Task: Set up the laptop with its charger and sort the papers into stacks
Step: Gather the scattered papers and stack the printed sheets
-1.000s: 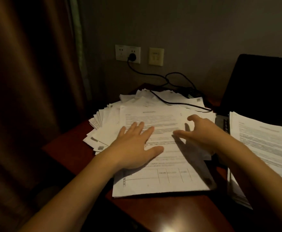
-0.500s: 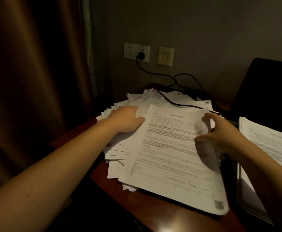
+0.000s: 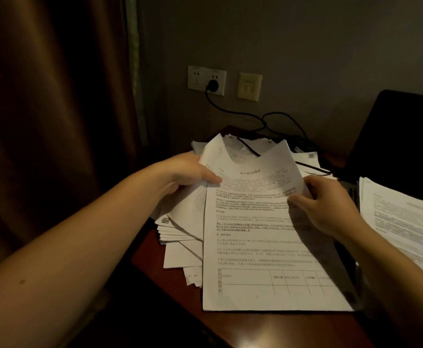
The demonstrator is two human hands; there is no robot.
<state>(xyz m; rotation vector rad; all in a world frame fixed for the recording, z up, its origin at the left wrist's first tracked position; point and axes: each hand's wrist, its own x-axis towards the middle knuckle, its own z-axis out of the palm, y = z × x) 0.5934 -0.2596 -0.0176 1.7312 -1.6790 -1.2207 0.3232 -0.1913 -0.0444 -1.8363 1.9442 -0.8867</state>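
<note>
**Paper bundle gripped on both sides, gathering started**

Head view, the only feed I have. A second ago both hands lay flat and spread on the papers. Now the left hand point(image 3: 182, 175) and right hand point(image 3: 323, 204) have closed on the top bundle point(image 3: 263, 242), and its far edge is lifted and curled up off the loose pile point(image 3: 180, 237) underneath. I read that as flattening done and gathering begun — my guess is the bundle gets pulled clear and squared into a stack next.

Left hand: the left thumb point(image 3: 211, 177) presses on the printed face near the upper left corner. The other fingers are hidden under the sheets, so the hand is wrapped round that edge.

Right hand: the right thumb point(image 3: 299, 198) sits on top at the right edge with the fingers tucked behind, so it is pinching, not wide.

The near end of the bundle lies on the desk point(image 3: 255, 330). The loose pile fans out left of it below the left hand, messy and unsorted. The right stack point(image 3: 401, 222) sits just beside the right forearm, in front of the dark laptop point(image 3: 401, 136).

The charger cable point(image 3: 233, 110) is plugged into the wall socket point(image 3: 206, 80) and runs down across the far papers toward the laptop — I cannot see the laptop end. The charger half looks mostly done and the paper half looks early.
</note>
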